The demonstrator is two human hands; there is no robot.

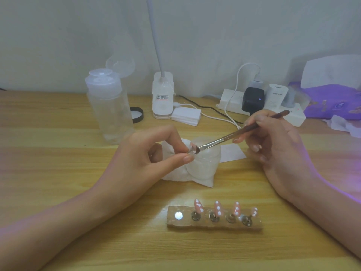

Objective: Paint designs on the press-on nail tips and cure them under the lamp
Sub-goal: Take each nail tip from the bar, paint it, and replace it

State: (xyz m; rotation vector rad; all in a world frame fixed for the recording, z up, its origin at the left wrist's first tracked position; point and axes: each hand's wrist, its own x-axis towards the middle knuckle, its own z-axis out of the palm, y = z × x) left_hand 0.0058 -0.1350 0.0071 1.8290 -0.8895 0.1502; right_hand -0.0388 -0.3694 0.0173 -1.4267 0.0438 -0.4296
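Note:
My left hand point(154, 153) pinches a small nail tip on its stand point(191, 150) between thumb and forefinger, above a white jar point(207, 161). My right hand point(277, 145) grips a brown-handled flat brush point(234, 133), whose bristles touch the held tip. Near the front edge a stone-like holder point(214, 225) carries several pink nail tips point(218, 208) with white dots; its leftmost magnet spot point(178, 215) is bare and shiny. The gooseneck lamp's white base point(163, 95) stands at the back.
A clear plastic pump bottle point(109, 108) stands at back left beside a black lid point(136, 114). A white power strip point(261, 106) with plugs and cables lies at back right, next to a purple pack point(336, 100). White tissue point(181, 175) lies under the jar.

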